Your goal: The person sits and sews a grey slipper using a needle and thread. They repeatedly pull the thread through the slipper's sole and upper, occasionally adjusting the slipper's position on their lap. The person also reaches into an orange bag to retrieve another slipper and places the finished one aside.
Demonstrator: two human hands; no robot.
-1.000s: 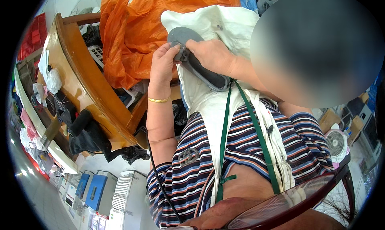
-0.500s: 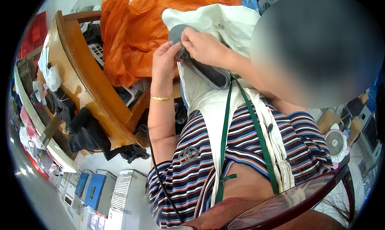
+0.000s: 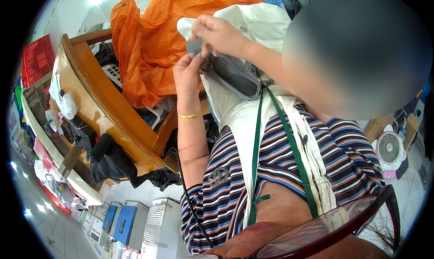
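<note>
A grey fabric piece (image 3: 242, 80) with a rounded end and a deep open hollow lies over my white apron (image 3: 233, 116); its exact kind I cannot tell. Thumb and fingers of my left hand (image 3: 187, 68) pinch the piece near its rounded end. Just above that spot hovers my right hand (image 3: 221, 37), its bent fingers drawn together. Whatever lies between those fingertips is too small to make out. Part of the rounded end is hidden behind the right fingers. Green apron straps (image 3: 291, 153) run up from beside the hollow.
Orange sheeting (image 3: 144, 51) is heaped beyond my left hand. A curved wooden table (image 3: 101, 101) stands at left, with black cloth (image 3: 113, 162) hanging at its edge. Further left is a red crate (image 3: 37, 60). A small fan (image 3: 389, 148) stands at right. A blurred disc covers the upper right.
My right hand has lifted off the grey piece, up and slightly left, while my left hand keeps its pinch. The whole view has shifted a little, showing more of the surroundings at left.
</note>
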